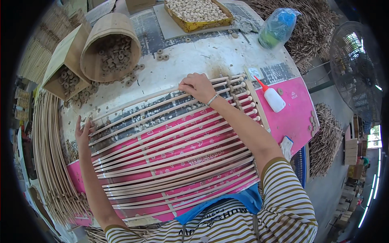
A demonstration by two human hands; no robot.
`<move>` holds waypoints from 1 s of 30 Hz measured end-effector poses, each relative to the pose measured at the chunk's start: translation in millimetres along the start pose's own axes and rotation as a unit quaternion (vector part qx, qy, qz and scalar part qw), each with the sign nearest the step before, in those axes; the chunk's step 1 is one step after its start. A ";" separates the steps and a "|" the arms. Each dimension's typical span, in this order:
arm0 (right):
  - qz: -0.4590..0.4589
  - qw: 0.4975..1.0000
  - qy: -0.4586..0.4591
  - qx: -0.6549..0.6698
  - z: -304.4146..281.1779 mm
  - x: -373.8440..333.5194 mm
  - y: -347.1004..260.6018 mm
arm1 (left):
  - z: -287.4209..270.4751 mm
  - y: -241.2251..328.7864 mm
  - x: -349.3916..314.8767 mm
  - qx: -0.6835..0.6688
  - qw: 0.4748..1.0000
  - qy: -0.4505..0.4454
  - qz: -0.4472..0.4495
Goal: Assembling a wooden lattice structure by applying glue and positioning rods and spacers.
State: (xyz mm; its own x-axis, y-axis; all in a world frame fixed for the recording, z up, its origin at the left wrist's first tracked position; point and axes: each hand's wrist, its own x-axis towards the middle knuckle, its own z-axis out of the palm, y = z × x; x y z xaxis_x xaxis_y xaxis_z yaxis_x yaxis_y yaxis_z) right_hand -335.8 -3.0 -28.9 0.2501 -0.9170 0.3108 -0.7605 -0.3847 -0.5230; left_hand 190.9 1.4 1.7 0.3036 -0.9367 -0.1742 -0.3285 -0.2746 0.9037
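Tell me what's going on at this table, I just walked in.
A person has both hands over a row of thin wooden rods. The right hand has its fingertips at the rod farthest from the body, while the left hand is by the rods' left ends. Several rods have wooden balls at their right ends. Beyond them are a tray of balls and a bucket holding rings; a glue bottle lies to the right.

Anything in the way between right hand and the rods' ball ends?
Yes: wooden rings, seemingly threaded on the rods, sit between the right hand and the ball ends. Nothing else visible; the white squeeze bottle lies farther right, past the ends.
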 end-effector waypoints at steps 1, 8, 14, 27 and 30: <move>0.002 1.000 0.001 0.000 -0.5 0.0 -1.5 | -3.0 -4.3 1.0 0.001 1.000 -0.002 0.001; -0.032 0.999 -0.005 0.039 9.0 10.4 -11.8 | 12.7 20.9 -64.3 0.244 0.919 0.081 0.300; -0.030 0.998 -0.009 0.055 -18.6 -3.5 7.9 | 110.3 25.6 -102.9 0.340 0.825 -0.038 0.451; -0.063 0.997 0.020 0.039 -46.0 -2.0 -34.8 | 114.9 18.8 -130.2 0.324 0.826 0.039 0.459; -0.059 0.997 0.023 0.038 -59.1 -14.8 -38.7 | 68.0 27.3 -126.2 0.343 0.808 0.155 0.453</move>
State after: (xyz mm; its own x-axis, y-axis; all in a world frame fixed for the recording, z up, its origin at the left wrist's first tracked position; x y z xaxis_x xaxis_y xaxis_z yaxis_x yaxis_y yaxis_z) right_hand -345.4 31.7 33.7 0.3063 -0.8596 0.4091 -0.6793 -0.4984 -0.5386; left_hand 82.8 97.3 21.8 -0.1644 -0.7501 0.6405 -0.9278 0.3381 0.1578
